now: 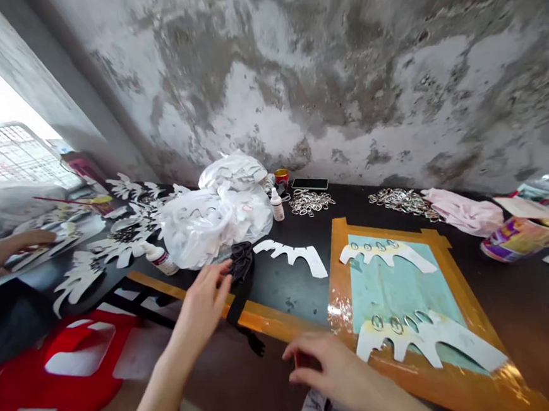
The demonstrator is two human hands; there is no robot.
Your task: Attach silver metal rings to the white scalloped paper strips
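Note:
My left hand (205,306) reaches over the table edge with fingers apart, the tips at a bunched black strap (241,262) whose frayed end hangs down. Whether they touch it, I cannot tell. In front of the table edge, my right hand (327,363) is half curled, with a gap between thumb and fingers and nothing in it. To its right, a taped light-green board (390,291) bears two white scalloped pieces, a near one (427,339) and a far one (397,256), each with several metal rings along it. Another white scalloped piece (295,254) lies flat on the black tabletop, without rings.
White plastic bags (218,216) are heaped at the back, near a small white bottle (277,205), a phone (309,184) and piles of metal rings (310,201). Pink cloth (465,209) and a purple tub (514,237) stand right. Left are a co-worker's hand (32,238) and red chair (78,373).

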